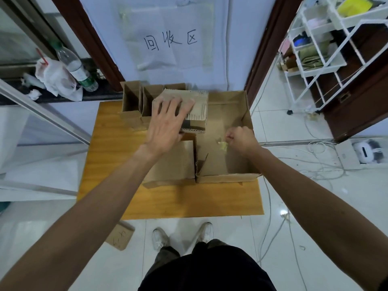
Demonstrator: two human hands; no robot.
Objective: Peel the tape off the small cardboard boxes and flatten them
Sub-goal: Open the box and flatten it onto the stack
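Note:
My left hand [168, 120] lies with spread fingers over a small cardboard box [197, 106] whose stripped corrugated face points up. It holds this box over the far part of the wooden table [117, 148]. My right hand [241, 139] is curled into a fist inside the large open carton [228, 177]. Its fingertips pinch a crumpled wad of yellowish tape [222, 144] near the carton's floor. Flattened cardboard [176, 164] lies stacked to the left of the carton, under my left wrist.
Three small open boxes [134, 101] stand in a row at the table's far edge. A plastic bottle [75, 68] and a white bag [52, 78] sit on the left ledge. A white wire rack [327, 59] stands right. Cables [315, 152] trail over the floor.

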